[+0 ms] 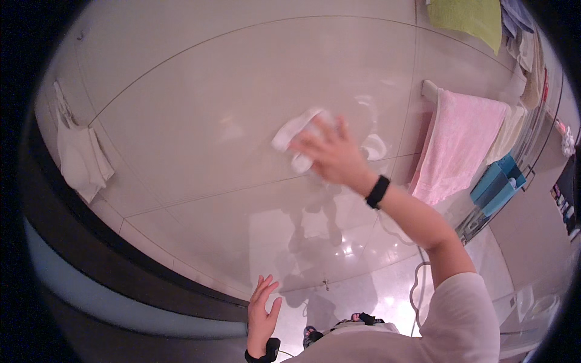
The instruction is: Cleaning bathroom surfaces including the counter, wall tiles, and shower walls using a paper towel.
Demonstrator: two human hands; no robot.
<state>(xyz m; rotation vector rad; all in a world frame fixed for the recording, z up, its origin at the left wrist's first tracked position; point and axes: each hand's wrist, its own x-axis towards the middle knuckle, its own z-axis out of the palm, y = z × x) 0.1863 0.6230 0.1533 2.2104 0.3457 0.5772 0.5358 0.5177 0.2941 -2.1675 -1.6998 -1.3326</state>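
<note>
Against the glossy light tiled wall (204, 118) my right hand (331, 149) lies over a white cloth (292, 131), its fingers spread and blurred. Part of the cloth sticks out beyond the fingertips and below them, and the palm hides the rest. A black band circles my right wrist. Low in the view, my left hand (263, 299) holds nothing, its thumb apart from the fingers. It is near the end of a dark door or frame (181, 290), and I cannot tell whether they touch.
A pink towel (463, 140) hangs from a rail on the right, above a blue-green bin (497, 181). Higher up hangs a yellow-green towel (472, 20). A pale garment (81, 154) hangs at left. A grey hose (414, 290) runs down to the floor near my feet.
</note>
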